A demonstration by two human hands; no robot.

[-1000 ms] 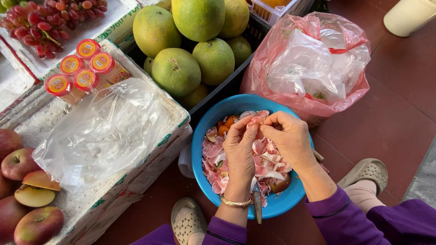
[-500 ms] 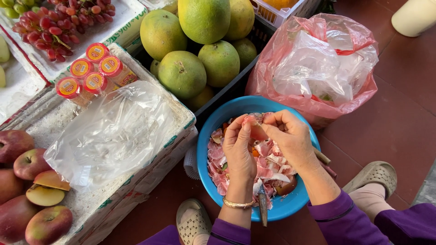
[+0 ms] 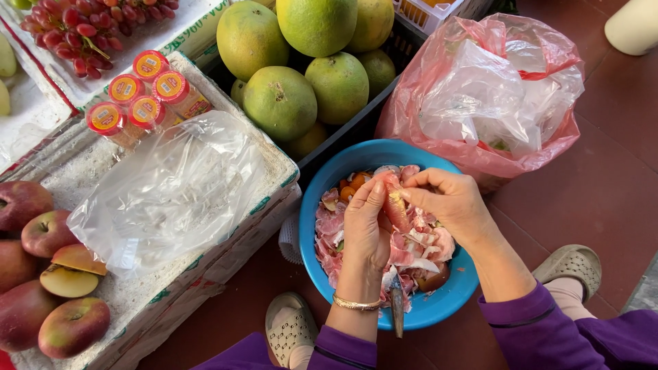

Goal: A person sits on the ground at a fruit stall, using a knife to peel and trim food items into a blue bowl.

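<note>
Both my hands hover over a blue bowl [image 3: 439, 312] full of pink peel scraps. My left hand [image 3: 365, 226] and my right hand [image 3: 449, 204] together hold one pink fruit segment [image 3: 396, 205] between the fingertips. A knife [image 3: 397, 310] pokes out below my left palm, its blade lying over the bowl's near rim. A gold bangle circles my left wrist, and purple sleeves cover both forearms.
Large green pomelos [image 3: 281, 103] fill a dark crate behind the bowl. A pink plastic bag [image 3: 493, 96] sits to the right. On the left stands a foam box with a clear bag [image 3: 171, 192], small red-lidded jars [image 3: 137, 89], apples [image 3: 41, 233] and red grapes [image 3: 75, 27].
The view has shifted slightly; my hands stay over the bowl, fingers working along the same pink segment, which now shows more between them.
</note>
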